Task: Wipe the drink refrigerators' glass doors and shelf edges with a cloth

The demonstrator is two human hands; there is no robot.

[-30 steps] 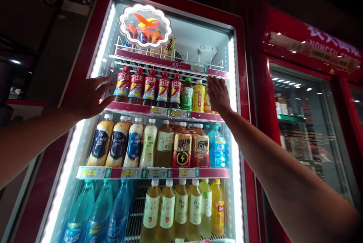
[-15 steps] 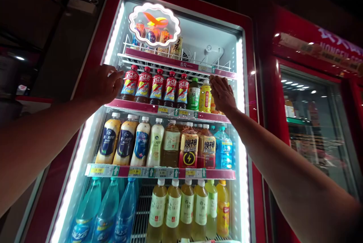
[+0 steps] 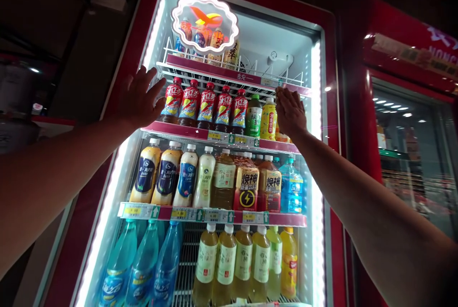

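Note:
Both my arms reach up in front of a lit drinks fridge (image 3: 327, 125) with a red frame. My left hand (image 3: 138, 99) is open with fingers spread, near the left edge of the fridge, beside the leftmost red-capped tea bottle (image 3: 172, 99). My right hand (image 3: 291, 112) is open too, its fingers stretched out and close together, in front of the right end of the same shelf row. It partly covers the bottles next to a yellow-labelled bottle (image 3: 268, 118). Neither hand holds anything. Whether the palms touch the glass I cannot tell.
A glowing scalloped sign (image 3: 204, 24) hangs at the upper left of the fridge. Lower shelves carry milk-tea bottles (image 3: 166, 173), blue bottles (image 3: 141, 269) and pale green-labelled bottles (image 3: 227, 264). A second red fridge (image 3: 358, 154) stands at the right.
The fridge has shifted slightly right and up in view. My left hand's fingers have spread from a more curled pose. My right hand stays in front of the same bottles.

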